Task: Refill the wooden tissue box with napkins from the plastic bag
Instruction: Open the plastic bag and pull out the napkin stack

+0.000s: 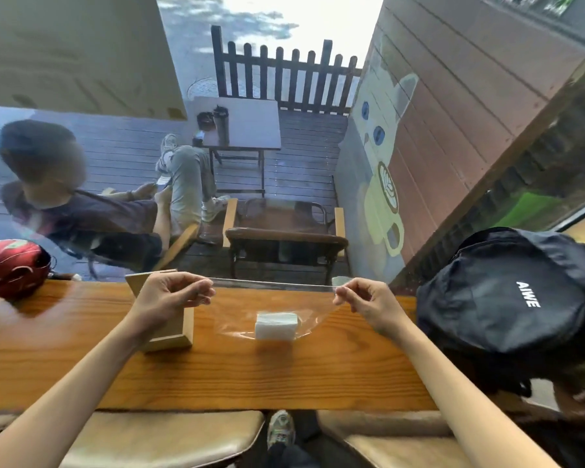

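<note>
A clear plastic bag [237, 312] hangs over the wooden counter [217, 373], stretched wide between both hands. My left hand [173, 295] pinches its left top corner and my right hand [362, 298] pinches its right top corner. A white stack of napkins [277, 325] lies inside the bag at its bottom, resting on the counter. The wooden tissue box [169, 336] stands upright on the counter just left of the bag, partly hidden behind my left hand and wrist.
A black backpack [507, 292] sits on the counter's right end. A red bag [12, 265] lies at the far left. Beyond the glass, a person sits in a chair on a wooden deck. Tan cushioned stools [169, 437] stand below the counter's near edge.
</note>
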